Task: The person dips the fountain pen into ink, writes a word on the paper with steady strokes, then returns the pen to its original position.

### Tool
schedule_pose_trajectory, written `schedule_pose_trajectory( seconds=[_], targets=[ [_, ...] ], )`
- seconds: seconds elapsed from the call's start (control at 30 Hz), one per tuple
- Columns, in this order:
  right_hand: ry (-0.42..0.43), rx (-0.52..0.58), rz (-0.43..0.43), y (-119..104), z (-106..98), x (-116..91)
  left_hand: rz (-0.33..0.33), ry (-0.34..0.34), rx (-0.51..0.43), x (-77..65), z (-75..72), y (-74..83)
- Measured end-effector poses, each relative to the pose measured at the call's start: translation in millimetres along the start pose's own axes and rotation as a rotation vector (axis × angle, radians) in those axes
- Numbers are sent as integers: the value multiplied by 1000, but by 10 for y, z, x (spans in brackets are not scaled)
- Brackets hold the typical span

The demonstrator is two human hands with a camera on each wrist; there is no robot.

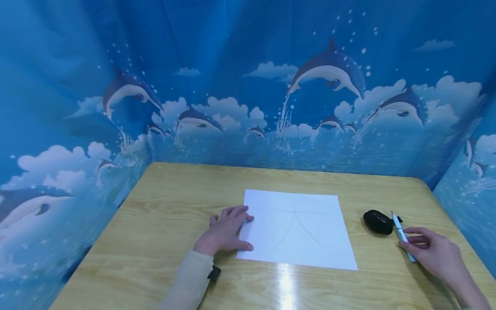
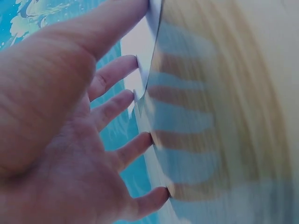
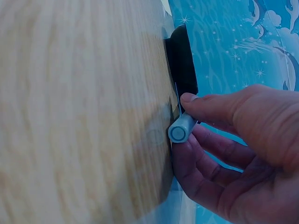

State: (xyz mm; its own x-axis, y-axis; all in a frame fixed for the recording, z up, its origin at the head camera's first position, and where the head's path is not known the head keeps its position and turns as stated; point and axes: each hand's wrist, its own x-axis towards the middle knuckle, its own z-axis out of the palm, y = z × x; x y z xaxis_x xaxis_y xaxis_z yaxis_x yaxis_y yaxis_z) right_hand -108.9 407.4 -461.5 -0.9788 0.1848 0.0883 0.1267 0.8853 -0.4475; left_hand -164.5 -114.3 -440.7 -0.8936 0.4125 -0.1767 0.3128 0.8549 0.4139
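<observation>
A white sheet of paper (image 1: 294, 254) lies on the wooden table, with thin lines drawn on it: a cross-like pair and two curves spreading downward. My left hand (image 1: 227, 230) rests at the sheet's left edge, thumb and a fingertip on the paper. Its fingers (image 2: 117, 77) are spread and nearly straight in the left wrist view. At the right side, my right hand (image 1: 435, 252) pinches a light blue pen (image 1: 400, 228) between thumb and fingers, its thin tip pointing away from me. In the right wrist view the round end of the pen (image 3: 178, 133) faces the camera.
A glossy black rounded object (image 1: 377, 222), shaped like a computer mouse, sits just left of the pen. The wooden table (image 1: 162, 206) is bordered by a blue curtain (image 1: 232, 56) printed with dolphins, behind and at both sides.
</observation>
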Motion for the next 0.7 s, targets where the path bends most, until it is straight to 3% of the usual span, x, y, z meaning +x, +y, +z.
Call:
schedule_pose_trajectory(
  seconds=[0.7],
  targets=[
    [-21, -21, -8, -14, 7, 44, 7, 26, 5, -13, 5, -7]
  ],
)
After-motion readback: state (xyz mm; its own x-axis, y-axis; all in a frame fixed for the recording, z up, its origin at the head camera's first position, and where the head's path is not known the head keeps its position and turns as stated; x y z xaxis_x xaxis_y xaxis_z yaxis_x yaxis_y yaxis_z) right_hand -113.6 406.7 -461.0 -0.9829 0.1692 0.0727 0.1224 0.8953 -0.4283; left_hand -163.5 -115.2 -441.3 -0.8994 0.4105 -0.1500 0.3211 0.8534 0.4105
